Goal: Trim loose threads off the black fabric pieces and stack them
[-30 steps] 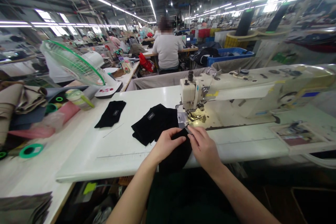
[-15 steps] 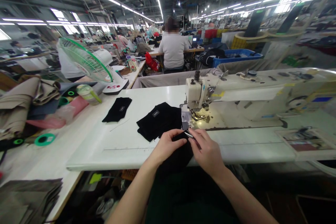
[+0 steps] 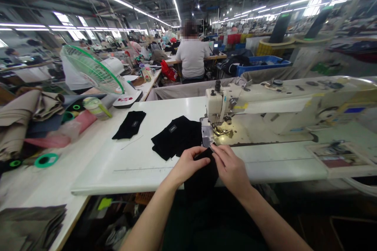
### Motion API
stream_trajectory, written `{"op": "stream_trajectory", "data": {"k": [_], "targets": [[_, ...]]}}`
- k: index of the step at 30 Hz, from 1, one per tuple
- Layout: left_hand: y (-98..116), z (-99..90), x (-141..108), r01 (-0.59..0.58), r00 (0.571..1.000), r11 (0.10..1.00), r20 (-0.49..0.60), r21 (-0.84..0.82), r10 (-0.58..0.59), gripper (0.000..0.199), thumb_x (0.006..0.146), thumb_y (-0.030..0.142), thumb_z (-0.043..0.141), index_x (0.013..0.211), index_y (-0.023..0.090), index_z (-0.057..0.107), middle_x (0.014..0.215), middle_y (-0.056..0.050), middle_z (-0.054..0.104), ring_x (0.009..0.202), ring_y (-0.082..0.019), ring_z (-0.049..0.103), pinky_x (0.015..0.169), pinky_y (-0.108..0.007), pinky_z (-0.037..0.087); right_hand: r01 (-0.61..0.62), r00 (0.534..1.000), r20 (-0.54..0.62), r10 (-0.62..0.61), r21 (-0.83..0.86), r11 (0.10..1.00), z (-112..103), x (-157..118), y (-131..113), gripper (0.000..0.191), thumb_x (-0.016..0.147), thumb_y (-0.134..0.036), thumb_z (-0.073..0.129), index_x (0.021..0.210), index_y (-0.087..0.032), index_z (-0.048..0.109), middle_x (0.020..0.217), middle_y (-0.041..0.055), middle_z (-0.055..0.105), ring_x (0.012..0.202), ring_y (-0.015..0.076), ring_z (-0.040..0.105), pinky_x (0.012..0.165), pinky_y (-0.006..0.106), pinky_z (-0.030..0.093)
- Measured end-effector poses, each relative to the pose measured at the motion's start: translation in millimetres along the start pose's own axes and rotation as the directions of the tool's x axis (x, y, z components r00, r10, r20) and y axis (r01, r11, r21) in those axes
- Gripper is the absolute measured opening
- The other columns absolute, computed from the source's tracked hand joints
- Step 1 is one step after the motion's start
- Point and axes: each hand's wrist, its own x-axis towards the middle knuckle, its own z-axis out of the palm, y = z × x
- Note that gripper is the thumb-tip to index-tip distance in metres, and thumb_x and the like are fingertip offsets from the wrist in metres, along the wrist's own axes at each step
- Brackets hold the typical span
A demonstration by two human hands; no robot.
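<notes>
We're in a huge garment factory hall under long LED strips. Far ahead a co-worker in a grey tee sits w/ their back to us, and a blue plastic crate sits off to the right. Our white sewing table carries an industrial sewing mach. on the right, and a white desk fan w/ green rim stands past its far left corner. Folded beige fabric and a green tape ring lie on the bench to the left.

L hand and R hand are both closed on a black fabric piece, pinching its upper part at the table's near edge, just in front of the mach.'s lit presser foot. The rest of the piece hangs down toward the lap. Just beyond the hands lies a black fabric stack, and a single black piece sits further left, well apart (each has a small label, too small to read).
</notes>
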Motion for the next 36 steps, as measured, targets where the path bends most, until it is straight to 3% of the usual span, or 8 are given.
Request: {"op": "stream_trajectory", "data": {"k": [11, 19, 25, 36], "targets": [[-3.3, -0.8, 4.1, 0.0, 0.999, 0.999, -0.039, 0.037, 0.002, 0.027, 0.073, 0.024, 0.073, 0.099, 0.017, 0.077, 0.097, -0.005, 0.077, 0.094, -0.024, 0.068, 0.089, -0.032, 0.049, 0.019, 0.997, 0.081, -0.015, -0.05, 0.999, -7.2, 1.3, -2.7, 0.033, 0.098, -0.022, 0.049, 0.127, -0.017, 0.064, 0.104, 0.0088, 0.068, 0.088, 0.0198, 0.069, 0.069, 0.028, 0.056], [-3.4, 2.8, 4.3, 0.017, 1.0, 1.0, -0.017, 0.013, -0.017, 0.023, 0.074, 0.023, 0.073, 0.097, 0.018, 0.077, 0.096, -0.004, 0.077, 0.091, -0.022, 0.068, 0.085, -0.03, 0.048, 0.018, 0.999, 0.043, -0.017, -0.029, 0.999, -3.0, 0.2, -1.1, 0.033, 0.1, -0.022, 0.046, 0.128, -0.015, 0.063, 0.105, 0.0109, 0.067, 0.093, 0.0207, 0.069, 0.074, 0.03, 0.057], [-4.5, 2.4, 2.0, 0.057, 0.998, 0.993, 0.012, -0.1, -0.056, 0.026, 0.074, 0.029, 0.075, 0.098, 0.017, 0.076, 0.095, -0.005, 0.076, 0.087, -0.021, 0.067, 0.082, -0.03, 0.049, 0.001, 1.0, -0.007, -0.001, -0.023, 1.0, -1.6, -1.5, 4.2, 0.033, 0.101, -0.021, 0.047, 0.131, -0.018, 0.061, 0.106, 0.01, 0.068, 0.097, 0.02, 0.068, 0.082, 0.031, 0.057], [-0.2, 1.5, 1.5, 0.041, 0.999, 0.998, -0.026, -0.048, -0.042, 0.032, 0.074, 0.026, 0.074, 0.105, 0.018, 0.076, 0.104, -0.006, 0.076, 0.099, -0.025, 0.068, 0.094, -0.035, 0.048, -0.023, 0.999, 0.031, 0.023, 0.01, 1.0, -5.5, -4.2, 2.5, 0.033, 0.099, -0.023, 0.049, 0.129, -0.017, 0.062, 0.106, 0.01, 0.067, 0.096, 0.02, 0.069, 0.08, 0.03, 0.058]]}}
